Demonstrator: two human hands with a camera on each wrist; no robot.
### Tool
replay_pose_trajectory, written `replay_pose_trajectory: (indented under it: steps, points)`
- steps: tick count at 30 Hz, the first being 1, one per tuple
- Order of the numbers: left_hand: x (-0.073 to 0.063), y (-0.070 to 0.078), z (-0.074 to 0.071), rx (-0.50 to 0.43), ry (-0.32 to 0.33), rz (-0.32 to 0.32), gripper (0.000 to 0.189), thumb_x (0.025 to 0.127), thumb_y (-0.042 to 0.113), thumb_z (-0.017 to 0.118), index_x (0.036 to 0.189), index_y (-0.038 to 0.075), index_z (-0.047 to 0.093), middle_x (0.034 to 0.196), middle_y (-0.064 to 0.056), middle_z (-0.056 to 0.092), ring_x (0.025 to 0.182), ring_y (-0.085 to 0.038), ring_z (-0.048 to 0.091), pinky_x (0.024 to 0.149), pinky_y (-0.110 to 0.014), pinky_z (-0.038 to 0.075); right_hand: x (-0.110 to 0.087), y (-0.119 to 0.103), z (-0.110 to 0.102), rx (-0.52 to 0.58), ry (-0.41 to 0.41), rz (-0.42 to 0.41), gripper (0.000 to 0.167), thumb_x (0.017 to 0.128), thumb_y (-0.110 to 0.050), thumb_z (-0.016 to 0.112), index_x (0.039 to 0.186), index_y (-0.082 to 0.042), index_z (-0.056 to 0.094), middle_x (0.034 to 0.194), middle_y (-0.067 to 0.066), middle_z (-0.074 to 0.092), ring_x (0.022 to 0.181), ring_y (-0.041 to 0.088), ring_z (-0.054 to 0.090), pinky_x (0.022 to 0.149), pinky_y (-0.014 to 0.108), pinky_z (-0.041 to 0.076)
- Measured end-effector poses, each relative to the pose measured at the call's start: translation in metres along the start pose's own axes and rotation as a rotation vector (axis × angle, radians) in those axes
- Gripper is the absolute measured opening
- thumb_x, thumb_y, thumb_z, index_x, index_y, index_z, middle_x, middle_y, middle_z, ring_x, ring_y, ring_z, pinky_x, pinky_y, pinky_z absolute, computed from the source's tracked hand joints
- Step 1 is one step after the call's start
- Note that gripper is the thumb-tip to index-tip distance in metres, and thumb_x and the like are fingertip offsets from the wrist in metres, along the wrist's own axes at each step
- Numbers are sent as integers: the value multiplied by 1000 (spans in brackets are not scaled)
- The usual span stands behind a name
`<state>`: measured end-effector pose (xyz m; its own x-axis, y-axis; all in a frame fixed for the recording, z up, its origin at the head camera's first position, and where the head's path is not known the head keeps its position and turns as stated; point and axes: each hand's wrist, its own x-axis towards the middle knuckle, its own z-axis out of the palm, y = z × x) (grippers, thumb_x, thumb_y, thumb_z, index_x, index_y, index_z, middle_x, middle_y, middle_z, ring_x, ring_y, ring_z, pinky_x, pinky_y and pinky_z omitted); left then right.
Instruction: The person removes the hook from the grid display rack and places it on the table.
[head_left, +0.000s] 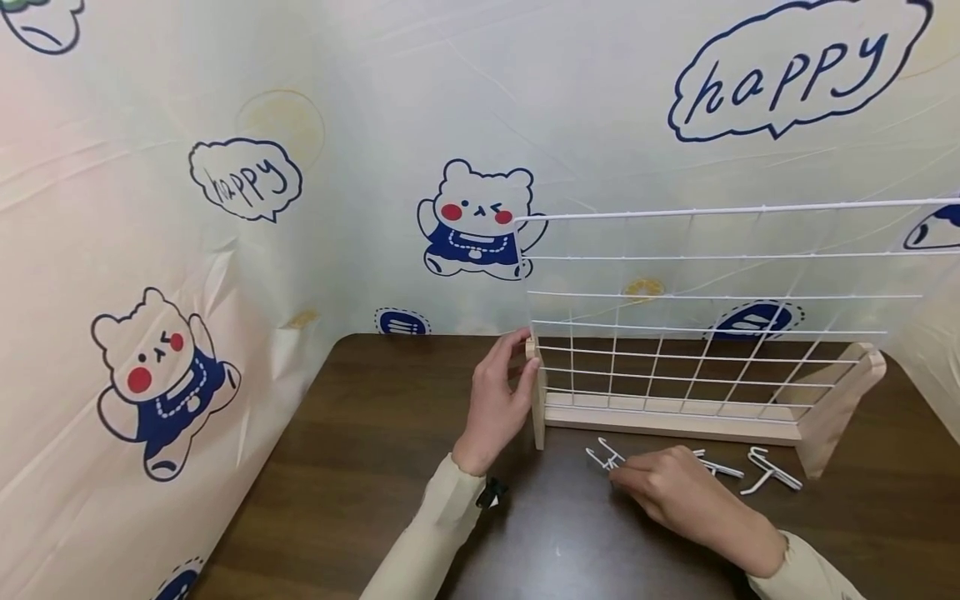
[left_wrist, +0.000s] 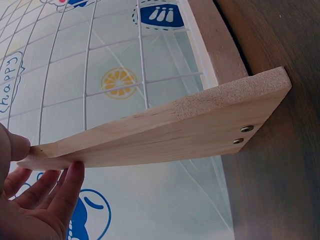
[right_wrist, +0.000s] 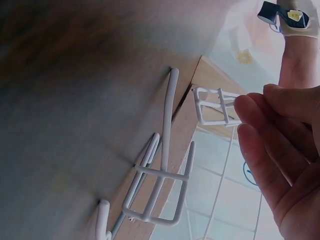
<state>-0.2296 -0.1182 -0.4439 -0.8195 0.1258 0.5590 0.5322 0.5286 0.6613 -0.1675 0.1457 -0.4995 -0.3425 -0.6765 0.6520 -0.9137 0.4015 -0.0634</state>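
A white wire grid (head_left: pixel 675 212) stands in a pale wooden frame on the table. Its left side panel (left_wrist: pixel 165 135) is gripped near the top by my left hand (head_left: pixel 495 404), thumb on one edge and fingers on the outer face. In front of the grid, low over the table, my right hand (head_left: pixel 690 498) pinches a white wire hook (right_wrist: pixel 212 105) by its end; the fingertips hide part of it. Two more white hooks lie to the right of that hand, one partly behind it (head_left: pixel 723 468) and one in full sight (head_left: pixel 772 473).
The frame's wooden base bar (head_left: pixel 675 423) runs between the left panel and the right side panel (head_left: pixel 840 408). Under everything lies a dark brown table (head_left: pixel 360 467). A printed cloth (head_left: pixel 360 167) with bears hangs behind and at the left.
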Motion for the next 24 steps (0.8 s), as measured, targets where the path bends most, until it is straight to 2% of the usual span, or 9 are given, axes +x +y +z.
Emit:
replay_pose_trajectory:
  steps: [14,24]
  points:
    - [0,2,0,-6,2,4,38,105,17,63,142,11,57,131,-9,68,119,-25,71,90,-38,65,-1,-1,0,-1,-14,15,13,93,-11,68,84,-19,72,74,-15,67,63,-1,65,50,19,49]
    - [-1,1,0,0,2,3,38,105,17,63,141,10,57,131,-10,68,119,-25,71,90,-37,65,-1,-1,0,-11,-38,14,16,80,-6,76,82,-21,69,72,-17,65,60,-2,62,48,19,45]
